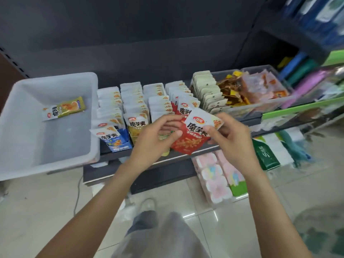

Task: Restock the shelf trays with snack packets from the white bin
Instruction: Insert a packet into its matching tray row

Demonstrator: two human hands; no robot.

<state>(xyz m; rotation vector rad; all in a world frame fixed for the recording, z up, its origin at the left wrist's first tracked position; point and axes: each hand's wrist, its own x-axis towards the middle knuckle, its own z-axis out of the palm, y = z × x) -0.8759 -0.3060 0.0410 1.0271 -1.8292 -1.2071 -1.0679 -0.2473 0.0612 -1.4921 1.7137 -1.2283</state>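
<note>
My left hand (158, 135) and right hand (229, 135) both pinch a red snack packet (193, 135) just above the shelf trays' front edge. Judging by its colour, it next goes upright into the red row (183, 104). One green packet (64, 110) remains in the white bin (22, 146).

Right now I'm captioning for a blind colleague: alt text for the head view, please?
Both hands, left and right, hold a red-and-white snack packet over rows of packets in shelf trays. One green-and-white snack packet lies in the white plastic bin at left.
</note>
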